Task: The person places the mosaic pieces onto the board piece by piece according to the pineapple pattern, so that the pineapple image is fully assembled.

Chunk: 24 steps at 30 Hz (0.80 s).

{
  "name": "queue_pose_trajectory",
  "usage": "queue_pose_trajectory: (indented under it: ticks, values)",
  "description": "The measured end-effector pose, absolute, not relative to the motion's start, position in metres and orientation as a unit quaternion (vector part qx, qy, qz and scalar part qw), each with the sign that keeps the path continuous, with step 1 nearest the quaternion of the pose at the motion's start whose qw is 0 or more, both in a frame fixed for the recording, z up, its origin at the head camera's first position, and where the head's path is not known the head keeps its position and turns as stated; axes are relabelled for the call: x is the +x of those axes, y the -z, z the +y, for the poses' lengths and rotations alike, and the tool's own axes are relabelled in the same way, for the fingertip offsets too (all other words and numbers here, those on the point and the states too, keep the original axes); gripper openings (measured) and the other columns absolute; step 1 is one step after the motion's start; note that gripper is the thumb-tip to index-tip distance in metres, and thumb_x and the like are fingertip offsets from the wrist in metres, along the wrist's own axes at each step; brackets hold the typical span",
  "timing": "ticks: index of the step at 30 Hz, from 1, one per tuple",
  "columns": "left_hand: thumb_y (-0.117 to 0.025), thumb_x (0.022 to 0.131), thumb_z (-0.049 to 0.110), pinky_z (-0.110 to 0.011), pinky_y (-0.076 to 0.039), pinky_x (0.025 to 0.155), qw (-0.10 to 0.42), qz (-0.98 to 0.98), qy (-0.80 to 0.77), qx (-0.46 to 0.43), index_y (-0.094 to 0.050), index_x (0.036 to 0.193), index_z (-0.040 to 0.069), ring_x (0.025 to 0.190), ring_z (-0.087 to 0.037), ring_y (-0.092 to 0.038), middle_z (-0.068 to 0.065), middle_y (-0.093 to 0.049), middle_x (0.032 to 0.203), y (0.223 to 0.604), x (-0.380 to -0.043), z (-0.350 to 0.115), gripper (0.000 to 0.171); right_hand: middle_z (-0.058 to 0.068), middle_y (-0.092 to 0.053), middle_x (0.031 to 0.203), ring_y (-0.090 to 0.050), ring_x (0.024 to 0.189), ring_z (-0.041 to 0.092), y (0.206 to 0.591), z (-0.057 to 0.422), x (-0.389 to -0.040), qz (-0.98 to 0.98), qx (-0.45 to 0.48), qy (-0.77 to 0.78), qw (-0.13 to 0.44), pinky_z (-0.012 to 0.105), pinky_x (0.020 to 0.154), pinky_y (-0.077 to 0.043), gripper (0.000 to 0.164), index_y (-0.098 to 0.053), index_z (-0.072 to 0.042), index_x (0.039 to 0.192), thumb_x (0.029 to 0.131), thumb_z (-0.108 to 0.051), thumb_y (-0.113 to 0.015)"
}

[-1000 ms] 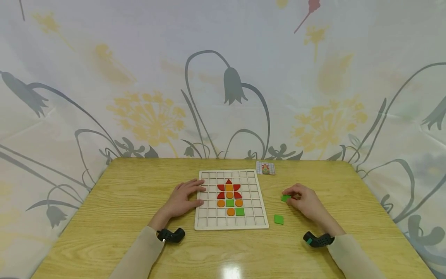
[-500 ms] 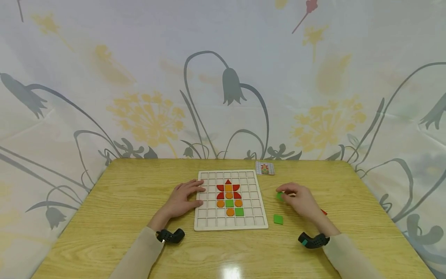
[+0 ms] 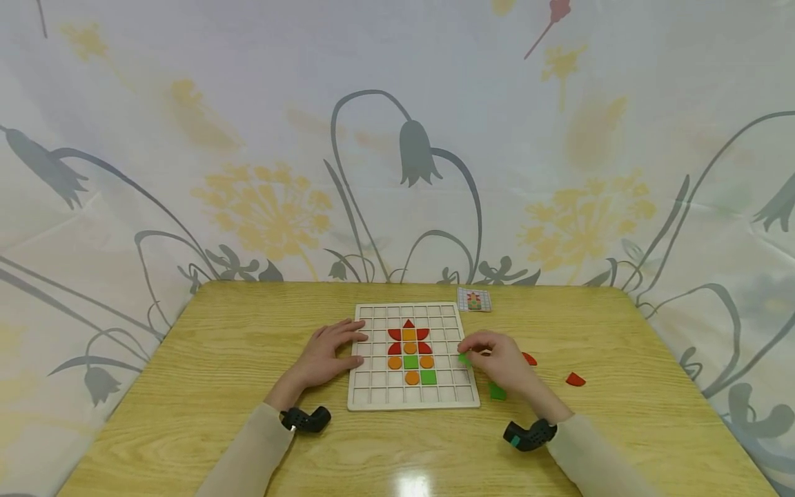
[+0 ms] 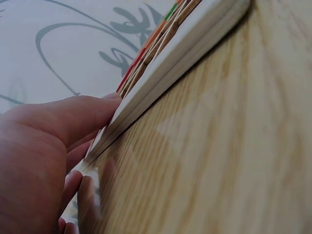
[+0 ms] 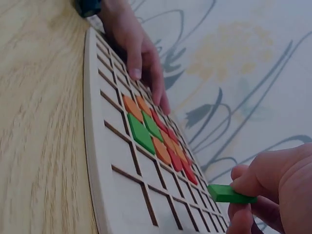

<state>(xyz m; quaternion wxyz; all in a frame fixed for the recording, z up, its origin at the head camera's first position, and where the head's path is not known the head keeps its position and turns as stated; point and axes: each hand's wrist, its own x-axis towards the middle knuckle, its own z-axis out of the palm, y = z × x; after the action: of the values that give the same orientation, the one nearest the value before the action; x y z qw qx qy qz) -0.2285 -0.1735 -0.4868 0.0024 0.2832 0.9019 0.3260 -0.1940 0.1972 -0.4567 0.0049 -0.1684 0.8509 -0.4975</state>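
A white grid board (image 3: 373,399) lies on the table, with red, orange and green tiles set in its middle cells. My left hand (image 3: 326,353) rests on the board's left edge, fingers spread and nearly straight; the left wrist view shows the thumb (image 4: 92,111) against the rim. Over the board's right edge, my right hand (image 3: 499,359) pinches a green tile (image 5: 228,194) between thumb and fingers. Another green tile (image 3: 497,391) lies on the table just below that hand, partly covered by it. Among the placed pieces is a green square (image 5: 140,134) in the lower row.
A small printed card (image 3: 474,299) showing a similar coloured pattern lies behind the board's right corner. Two red pieces lie right of my right hand: a red quarter-round tile (image 3: 575,379) and a red piece (image 3: 530,359) partly behind the hand. A patterned curtain (image 3: 397,207) hangs behind the table.
My right hand has moved left from the table to the board's right edge, carrying the green tile. The red pieces behind it have come into view. My left hand has stayed put.
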Motion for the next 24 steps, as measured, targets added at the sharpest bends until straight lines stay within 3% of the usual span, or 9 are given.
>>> queue_pose_trajectory:
  ticks: [14, 24]
  values:
    - [-0.070, 0.094, 0.030, -0.061, -0.015, 0.114, 0.000, 0.902, -0.323, 0.286, -0.064, 0.134, 0.014, 0.146, -0.031, -0.029, -0.004, -0.044, 0.154, 0.487, -0.229, -0.173, 0.044, 0.012, -0.066, 0.113, -0.065, 0.097, 0.025, 0.462, 0.148, -0.193, 0.819, -0.254, 0.513, 0.031, 0.025, 0.081, -0.055, 0.014, -0.076, -0.002, 0.103, 0.089, -0.003, -0.072]
    - [-0.070, 0.094, 0.031, -0.062, -0.015, 0.114, -0.001, 0.903, -0.322, 0.284, -0.065, 0.134, 0.014, 0.146, -0.031, -0.030, -0.004, -0.044, 0.154, 0.487, -0.230, -0.172, 0.043, 0.002, -0.067, 0.107, -0.058, 0.078, 0.009, 0.472, 0.116, -0.189, 0.830, -0.299, 0.470, 0.025, 0.024, 0.068, -0.051, 0.014, -0.077, -0.009, 0.100, 0.087, -0.003, -0.074]
